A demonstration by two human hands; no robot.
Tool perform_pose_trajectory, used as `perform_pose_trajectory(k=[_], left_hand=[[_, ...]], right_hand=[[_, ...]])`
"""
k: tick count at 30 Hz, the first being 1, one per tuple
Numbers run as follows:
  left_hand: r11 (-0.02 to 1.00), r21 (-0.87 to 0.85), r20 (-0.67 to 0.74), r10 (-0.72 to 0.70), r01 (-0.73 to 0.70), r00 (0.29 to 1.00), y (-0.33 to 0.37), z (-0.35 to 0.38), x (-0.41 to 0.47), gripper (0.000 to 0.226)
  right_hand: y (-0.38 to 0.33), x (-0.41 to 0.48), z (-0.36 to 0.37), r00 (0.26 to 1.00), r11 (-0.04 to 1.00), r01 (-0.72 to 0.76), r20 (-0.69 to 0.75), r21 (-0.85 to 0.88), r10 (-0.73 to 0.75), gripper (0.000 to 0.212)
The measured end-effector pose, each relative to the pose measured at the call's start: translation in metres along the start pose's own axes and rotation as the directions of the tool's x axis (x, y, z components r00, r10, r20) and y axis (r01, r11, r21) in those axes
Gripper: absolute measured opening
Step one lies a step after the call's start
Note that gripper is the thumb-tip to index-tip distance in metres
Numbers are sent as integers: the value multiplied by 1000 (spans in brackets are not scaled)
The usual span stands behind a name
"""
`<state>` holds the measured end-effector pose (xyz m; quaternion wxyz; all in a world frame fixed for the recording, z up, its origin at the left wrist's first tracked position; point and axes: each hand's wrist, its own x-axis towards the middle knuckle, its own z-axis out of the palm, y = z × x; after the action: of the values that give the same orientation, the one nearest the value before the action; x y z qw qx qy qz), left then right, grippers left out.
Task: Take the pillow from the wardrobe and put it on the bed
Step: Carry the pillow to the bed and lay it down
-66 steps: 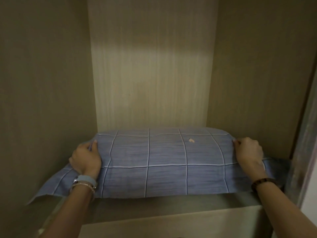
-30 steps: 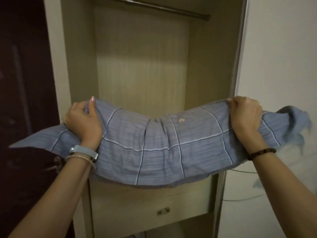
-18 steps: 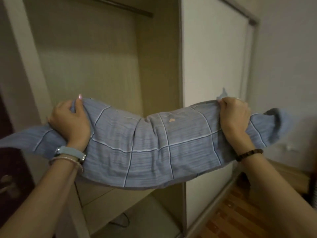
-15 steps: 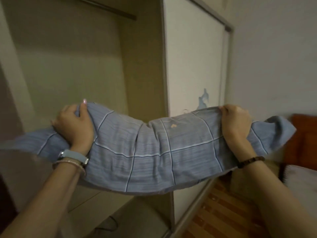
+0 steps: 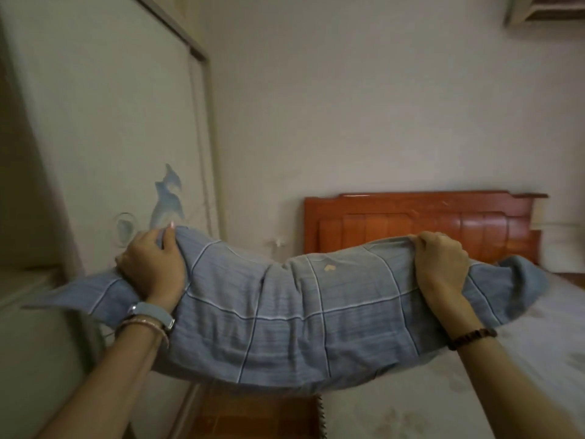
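A plain, pale wall (image 5: 364, 115) fills the back of the dim room, and a reddish-brown wooden headboard (image 5: 421, 223) with upright panels stands against it. On the left rises a pale sliding door (image 5: 110, 122) in a thin frame, marked with a blue dolphin-like picture (image 5: 167, 198) and a round recessed pull (image 5: 125, 226) just beside it. Low down, a strip of reddish wood floor (image 5: 253, 413) runs between the door and a pale mattress (image 5: 427, 400) with a faint pattern.
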<state>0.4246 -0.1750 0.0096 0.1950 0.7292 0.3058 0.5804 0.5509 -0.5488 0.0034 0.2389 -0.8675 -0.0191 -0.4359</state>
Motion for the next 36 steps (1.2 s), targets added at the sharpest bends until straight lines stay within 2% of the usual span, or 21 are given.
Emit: perform_pose_trajectory(k=[4,11,15,26,32,36], left_hand=[[994,-104,155,36,-20,987,46,112,-19,41],[962,-270,289,125,-44,949,126,273,-36,49],[924,-371,330,221,-89,918,164,340,-46,45],[791,-609,474,420,-56,774,241,500,-87,38],[673,-739,499,561,-14,661,282,574,-97,36],[603,-797,491,625,24,607,307,605,-104,34]], right_hand=[[68,27,18,993,984,-117,-31,-136,114,31],[143,66,34,956,913,-292,-103,-285,274,23],[167,81,38,921,843,-388,-140,-372,363,24],[183,82,70,780,594,-626,-384,-506,494,24],[168,77,100,660,458,-751,-548,-476,514,27],[154,70,114,607,395,-794,-634,-461,480,25]])
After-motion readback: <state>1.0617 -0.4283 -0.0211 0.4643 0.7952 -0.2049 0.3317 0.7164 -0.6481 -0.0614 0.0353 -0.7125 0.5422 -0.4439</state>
